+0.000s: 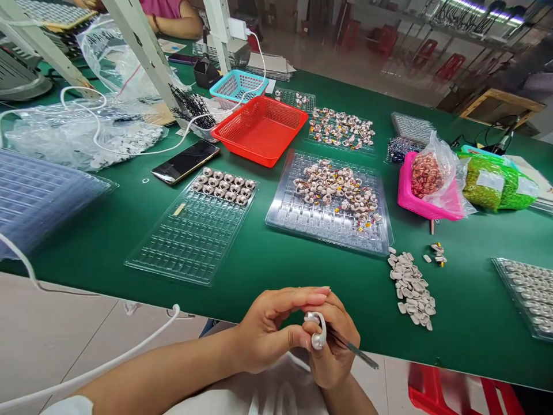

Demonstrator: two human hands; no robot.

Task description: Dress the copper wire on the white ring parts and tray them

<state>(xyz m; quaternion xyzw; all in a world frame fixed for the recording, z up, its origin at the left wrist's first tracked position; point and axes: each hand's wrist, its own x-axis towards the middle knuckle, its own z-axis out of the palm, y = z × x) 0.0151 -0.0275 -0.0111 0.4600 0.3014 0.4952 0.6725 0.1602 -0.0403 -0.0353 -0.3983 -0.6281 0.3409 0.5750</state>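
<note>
Close to my body, my left hand and my right hand come together around a pearly white, C-shaped clip-on earbud. The left thumb presses against the earbud, while the left fingers reach over onto the right hand. My right hand steadies the earbud with its fingertips and also keeps a thin metal tool, likely tweezers, whose end sticks out to the lower right. Beyond my hands, a clear tray carries rows of finished-looking earbuds at its far end. A stacked tray bears a heap of earbud parts with wires and yellow tabs.
Small beige covers lie loose at the right. Farther back are a red basket, a blue basket, a phone and a pink basket. A filled tray stands at the right edge. Another person's arm shows across the table.
</note>
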